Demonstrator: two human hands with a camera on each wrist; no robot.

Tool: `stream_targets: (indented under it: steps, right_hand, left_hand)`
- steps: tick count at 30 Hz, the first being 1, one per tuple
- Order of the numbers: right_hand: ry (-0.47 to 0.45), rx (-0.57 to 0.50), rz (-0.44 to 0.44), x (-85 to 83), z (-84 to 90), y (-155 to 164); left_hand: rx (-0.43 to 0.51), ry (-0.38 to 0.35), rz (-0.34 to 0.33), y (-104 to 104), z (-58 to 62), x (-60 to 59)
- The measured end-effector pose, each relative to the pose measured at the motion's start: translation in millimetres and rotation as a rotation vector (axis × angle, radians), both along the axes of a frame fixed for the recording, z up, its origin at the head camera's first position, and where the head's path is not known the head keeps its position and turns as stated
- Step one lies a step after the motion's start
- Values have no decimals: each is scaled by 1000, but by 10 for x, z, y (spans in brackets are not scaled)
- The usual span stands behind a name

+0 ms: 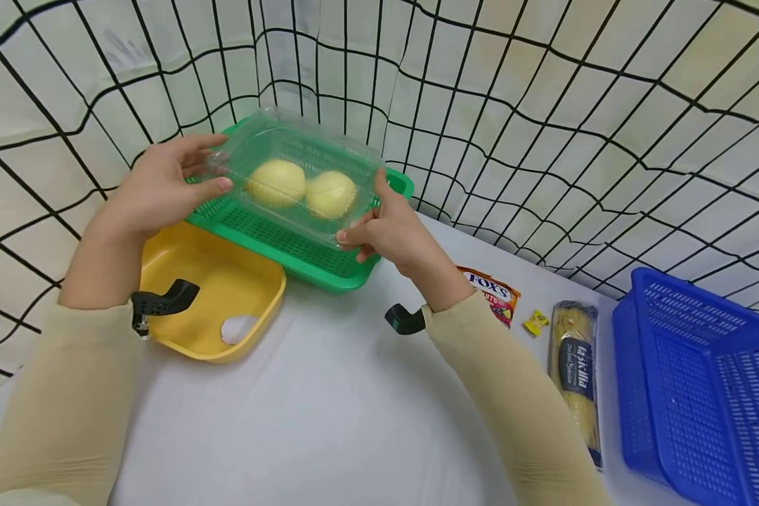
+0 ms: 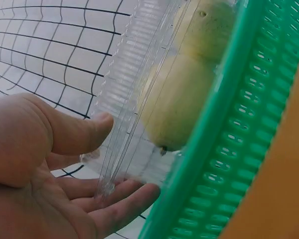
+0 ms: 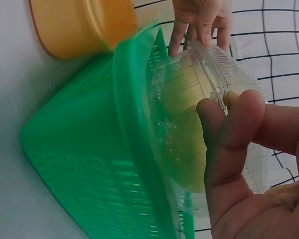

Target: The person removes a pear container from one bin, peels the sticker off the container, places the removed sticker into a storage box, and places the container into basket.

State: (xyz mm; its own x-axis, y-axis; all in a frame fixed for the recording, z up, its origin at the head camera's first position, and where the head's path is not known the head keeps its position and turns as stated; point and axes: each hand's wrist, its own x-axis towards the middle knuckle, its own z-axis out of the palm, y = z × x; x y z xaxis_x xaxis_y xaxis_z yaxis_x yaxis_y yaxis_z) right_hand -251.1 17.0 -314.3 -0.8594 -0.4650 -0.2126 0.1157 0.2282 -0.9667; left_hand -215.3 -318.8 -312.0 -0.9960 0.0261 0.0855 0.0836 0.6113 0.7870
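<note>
A clear plastic clamshell box [image 1: 259,137] holds two pale yellow round fruits [image 1: 277,183]. It overlaps the green basket [image 1: 329,279], tilted over the basket's rim in both wrist views. My left hand [image 1: 164,184] grips the box's left end, thumb [image 2: 92,134] at the seam and the other fingers underneath. At the opposite end, my right hand [image 1: 397,233] pinches the box's near right corner between thumb and fingers. The right wrist view shows those fingertips [image 3: 214,117] close at the seam. A dark stem end is visible on one fruit [image 2: 172,107].
A yellow tub [image 1: 196,260] with a white piece [image 1: 237,328] in it stands beside the basket. Rightward lie a FOX'S packet [image 1: 496,294], a small yellow wrapped sweet [image 1: 535,322], a pasta pack [image 1: 575,372] and a blue basket [image 1: 645,393]. Black wire mesh [image 1: 512,105] borders the white table.
</note>
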Motion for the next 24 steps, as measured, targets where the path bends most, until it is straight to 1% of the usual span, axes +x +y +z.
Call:
stream_targets:
  steps: [2, 6, 8, 10, 14, 16, 18, 20, 24]
  right_hand:
    - [21, 44, 11, -47, -23, -49]
    - [27, 119, 36, -137, -99, -113]
    - [23, 164, 43, -172, -130, -130]
    - [20, 216, 44, -198, -153, -151]
    - [44, 385, 49, -224, -146, -214]
    - [66, 472, 66, -236, -137, -249]
    - [87, 537, 80, -240, -125, -278]
    - [96, 575, 96, -243, -114, -298]
    - [106, 600, 106, -245, -127, -326]
  left_hand:
    - [-6, -6, 10, -11, -46, -26]
    - [-70, -25, 21, -56, -112, -78]
    - [-100, -36, 17, -72, -140, -110]
    - [-102, -55, 0, -83, -167, -143]
    - [-99, -87, -38, -88, -208, -194]
    - [-125, -101, -49, -89, -222, -215]
    - [-160, -117, -43, -82, -230, -230]
    - [-204, -132, -40, -69, -242, -245]
    - [-293, -155, -42, -32, -268, -265]
